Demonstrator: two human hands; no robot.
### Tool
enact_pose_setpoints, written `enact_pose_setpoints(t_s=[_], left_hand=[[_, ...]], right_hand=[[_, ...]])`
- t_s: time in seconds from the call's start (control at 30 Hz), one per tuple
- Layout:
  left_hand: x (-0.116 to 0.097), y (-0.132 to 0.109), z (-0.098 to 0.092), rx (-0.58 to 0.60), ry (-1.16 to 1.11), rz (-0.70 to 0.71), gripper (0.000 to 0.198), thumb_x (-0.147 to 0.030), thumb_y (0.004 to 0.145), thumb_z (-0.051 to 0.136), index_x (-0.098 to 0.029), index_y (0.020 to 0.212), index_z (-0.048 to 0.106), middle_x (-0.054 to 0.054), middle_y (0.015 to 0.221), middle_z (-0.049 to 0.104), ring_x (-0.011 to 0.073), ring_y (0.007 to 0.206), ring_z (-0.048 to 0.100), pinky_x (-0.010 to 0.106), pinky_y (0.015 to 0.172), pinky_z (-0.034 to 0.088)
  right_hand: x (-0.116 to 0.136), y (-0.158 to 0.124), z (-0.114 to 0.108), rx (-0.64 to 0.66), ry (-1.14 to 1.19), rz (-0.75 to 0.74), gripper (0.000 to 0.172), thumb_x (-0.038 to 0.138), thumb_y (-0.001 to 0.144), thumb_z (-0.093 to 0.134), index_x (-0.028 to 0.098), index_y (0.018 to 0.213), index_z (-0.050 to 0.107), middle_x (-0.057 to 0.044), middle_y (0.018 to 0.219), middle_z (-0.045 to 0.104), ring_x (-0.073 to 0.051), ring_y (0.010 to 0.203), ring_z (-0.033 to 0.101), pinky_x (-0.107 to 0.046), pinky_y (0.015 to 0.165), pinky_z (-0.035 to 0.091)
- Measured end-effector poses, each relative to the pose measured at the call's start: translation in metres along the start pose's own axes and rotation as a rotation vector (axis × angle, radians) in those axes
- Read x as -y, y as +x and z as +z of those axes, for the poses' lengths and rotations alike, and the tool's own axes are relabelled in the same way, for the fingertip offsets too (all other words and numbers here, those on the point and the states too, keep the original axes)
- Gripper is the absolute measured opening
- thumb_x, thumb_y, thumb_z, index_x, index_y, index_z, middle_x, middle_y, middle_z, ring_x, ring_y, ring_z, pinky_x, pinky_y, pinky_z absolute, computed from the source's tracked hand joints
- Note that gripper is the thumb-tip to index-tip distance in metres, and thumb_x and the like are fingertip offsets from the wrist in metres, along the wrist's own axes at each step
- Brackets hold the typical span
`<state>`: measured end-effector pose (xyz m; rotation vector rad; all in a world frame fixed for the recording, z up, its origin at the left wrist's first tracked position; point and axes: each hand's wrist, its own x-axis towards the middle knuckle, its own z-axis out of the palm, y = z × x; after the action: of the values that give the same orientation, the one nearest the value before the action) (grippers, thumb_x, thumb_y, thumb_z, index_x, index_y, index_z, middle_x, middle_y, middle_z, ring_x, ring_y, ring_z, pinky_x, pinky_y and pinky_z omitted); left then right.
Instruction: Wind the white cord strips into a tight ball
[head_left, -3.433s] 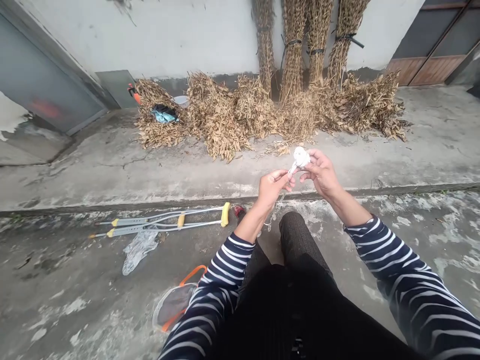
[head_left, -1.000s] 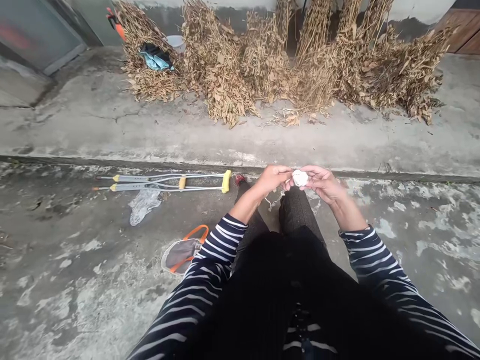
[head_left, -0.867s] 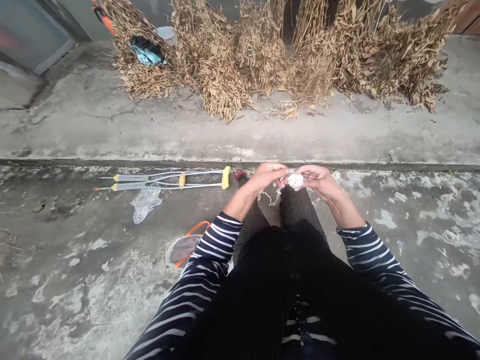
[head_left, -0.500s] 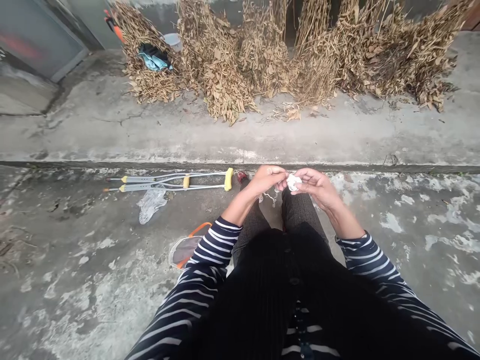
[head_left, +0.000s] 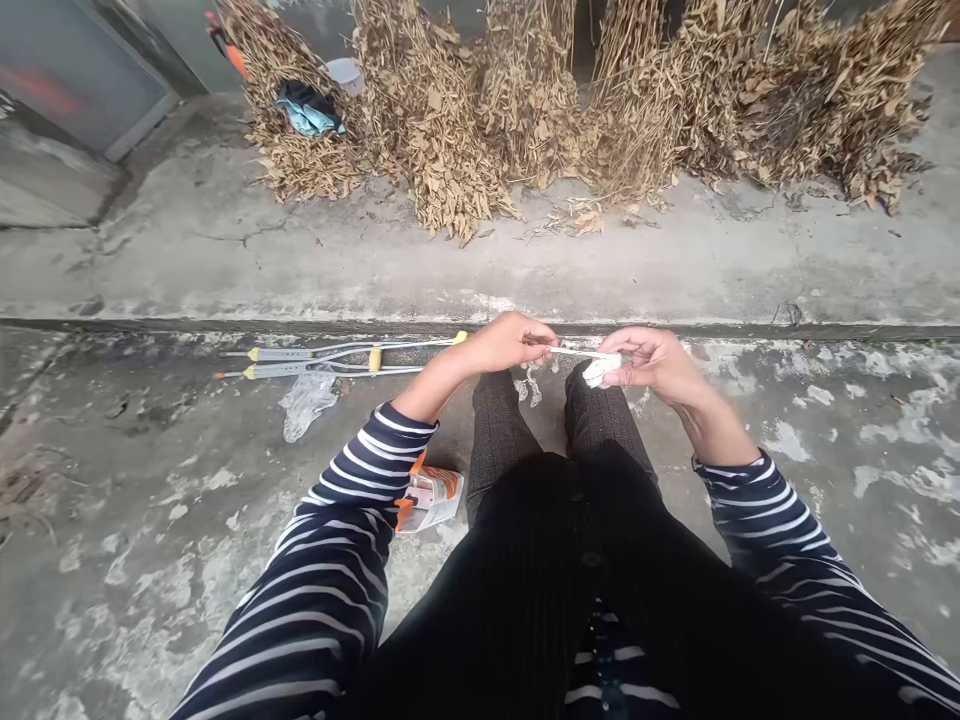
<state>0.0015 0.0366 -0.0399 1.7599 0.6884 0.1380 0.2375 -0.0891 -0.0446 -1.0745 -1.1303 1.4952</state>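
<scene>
My right hand (head_left: 651, 362) pinches a small white bundle (head_left: 602, 370) between thumb and fingers. From it a thin white strand (head_left: 576, 351) runs taut to my left hand (head_left: 511, 343), whose thumb and fingertips are closed on the strand's other end. Whether it is ribbon, lace or cord is too small to tell. Below my left fingers, curly white strands (head_left: 534, 385) dangle between the knees. Both hands are held over the lap, a short span apart.
Crutches (head_left: 281, 362) with yellow pads lie on the concrete to the left, beside a clear plastic bag (head_left: 309, 402). An orange and white bag (head_left: 431, 498) stands by my left leg. Ahead, dried plant stalks (head_left: 457, 130) lean along a raised ledge (head_left: 375, 275).
My hands have moved apart, the left one going left and the right one slightly right. A length of white strand is now stretched between them.
</scene>
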Motion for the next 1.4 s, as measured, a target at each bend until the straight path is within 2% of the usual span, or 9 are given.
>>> enact_pose_setpoints(t_s=[0.13,0.37,0.5,0.7,0.87,1.0,1.17,1.3,1.4], left_hand=[[-0.001,-0.003,-0.002,0.025,-0.147,-0.029,0.011,-0.019,0.079,0.065,-0.011,0.082,0.072,0.005,0.078,0.073,0.0072,0.057,0.062,0.018,0.057,0.049],[0.008,-0.005,0.004,0.365,-0.396,-0.18,0.018,-0.03,0.077,0.071,-0.012,0.079,0.073,0.004,0.062,0.067,0.0087,0.047,0.058,0.017,0.045,0.044],[0.004,-0.004,-0.001,0.326,-0.454,-0.198,0.024,-0.034,0.077,0.077,-0.011,0.085,0.073,0.004,0.06,0.066,0.0078,0.044,0.054,0.016,0.043,0.041],[-0.036,0.007,-0.032,0.176,-0.465,-0.081,0.034,-0.032,0.074,0.084,-0.011,0.099,0.072,0.003,0.06,0.064,0.0094,0.046,0.055,0.02,0.047,0.044],[-0.044,0.017,-0.041,0.31,-0.291,-0.151,0.03,-0.026,0.072,0.086,-0.012,0.095,0.073,0.005,0.063,0.068,0.01,0.045,0.056,0.019,0.044,0.04],[-0.027,0.017,-0.028,0.226,-0.322,-0.219,0.031,-0.024,0.073,0.083,-0.013,0.099,0.07,0.003,0.061,0.066,0.0083,0.041,0.051,0.017,0.04,0.034],[-0.006,0.004,0.004,0.18,-0.525,-0.178,0.03,-0.033,0.078,0.079,-0.012,0.097,0.068,0.002,0.06,0.064,0.0053,0.04,0.046,0.016,0.04,0.031],[0.008,0.003,0.034,0.116,-0.743,-0.098,0.032,-0.038,0.076,0.08,-0.012,0.087,0.064,0.005,0.064,0.067,0.0097,0.048,0.058,0.019,0.045,0.042],[0.011,0.008,0.051,0.05,-0.859,-0.033,0.031,-0.037,0.073,0.08,-0.01,0.081,0.064,0.015,0.086,0.074,0.0195,0.074,0.073,0.026,0.061,0.057]], right_hand=[[0.0,-0.001,-0.003,-0.019,-0.023,-0.002,0.04,0.025,0.057,0.097,0.017,0.088,0.073,-0.003,0.083,0.075,-0.014,0.069,0.07,-0.027,0.066,0.06],[0.02,0.0,-0.019,-0.104,-0.337,-0.046,0.044,0.031,0.059,0.096,0.016,0.094,0.075,-0.005,0.085,0.074,-0.015,0.067,0.066,-0.027,0.059,0.054],[0.033,0.001,-0.026,-0.03,-0.544,-0.077,0.03,0.041,0.067,0.09,0.017,0.082,0.079,-0.008,0.085,0.074,-0.018,0.073,0.067,-0.029,0.061,0.051],[0.031,0.011,-0.025,0.168,-0.679,-0.063,0.027,0.043,0.071,0.086,0.02,0.083,0.081,-0.006,0.086,0.077,-0.021,0.076,0.07,-0.033,0.069,0.053],[0.018,0.026,-0.044,0.006,-1.046,-0.296,0.009,0.016,0.075,0.078,0.019,0.082,0.08,-0.007,0.086,0.076,-0.024,0.082,0.069,-0.037,0.077,0.053],[0.006,0.038,-0.061,-0.258,-1.205,-0.513,0.014,0.011,0.076,0.071,0.017,0.087,0.078,-0.01,0.088,0.075,-0.027,0.088,0.067,-0.04,0.078,0.054],[0.004,0.046,-0.056,-0.39,-1.228,-0.778,0.015,0.015,0.089,0.06,0.02,0.095,0.073,-0.008,0.091,0.073,-0.026,0.092,0.065,-0.041,0.082,0.053],[0.013,0.051,-0.047,-0.457,-1.192,-0.877,0.013,0.022,0.095,0.057,0.023,0.095,0.07,-0.008,0.092,0.073,-0.026,0.094,0.065,-0.044,0.086,0.052],[0.02,0.055,-0.042,-0.519,-1.145,-0.928,0.01,0.029,0.096,0.061,0.025,0.094,0.07,-0.006,0.094,0.074,-0.026,0.094,0.066,-0.046,0.089,0.052]])
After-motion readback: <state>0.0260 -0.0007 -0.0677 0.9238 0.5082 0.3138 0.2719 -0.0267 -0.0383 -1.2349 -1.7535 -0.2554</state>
